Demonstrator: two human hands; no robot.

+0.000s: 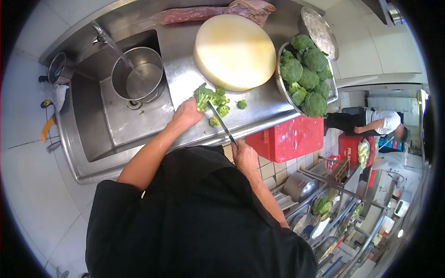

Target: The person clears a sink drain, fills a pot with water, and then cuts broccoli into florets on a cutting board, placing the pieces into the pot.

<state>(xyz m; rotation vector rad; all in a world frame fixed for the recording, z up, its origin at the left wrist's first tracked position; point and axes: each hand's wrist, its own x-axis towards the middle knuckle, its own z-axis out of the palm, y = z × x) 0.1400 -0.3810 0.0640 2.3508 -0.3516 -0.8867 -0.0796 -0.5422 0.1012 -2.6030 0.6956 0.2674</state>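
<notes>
My left hand (187,113) is closed around the stem end of a broccoli head (204,96) above the steel counter. A knife (222,122) is gripped in my right hand (244,157), its blade running up to the broccoli's florets. Cut florets (223,110) lie around the blade, and one small floret (241,104) sits apart to the right. Behind them stands a thick round cutting block (235,51) with a pale top. To its right, a metal bowl (280,76) is heaped with whole broccoli heads (307,69).
At left, water runs from a faucet (103,33) into a metal pot (137,74) in the sink (88,116). Raw meat (199,14) lies behind the block. A red cooler (292,139) stands below the counter edge. Another person (371,123) is at the far right, beyond shelving (343,190).
</notes>
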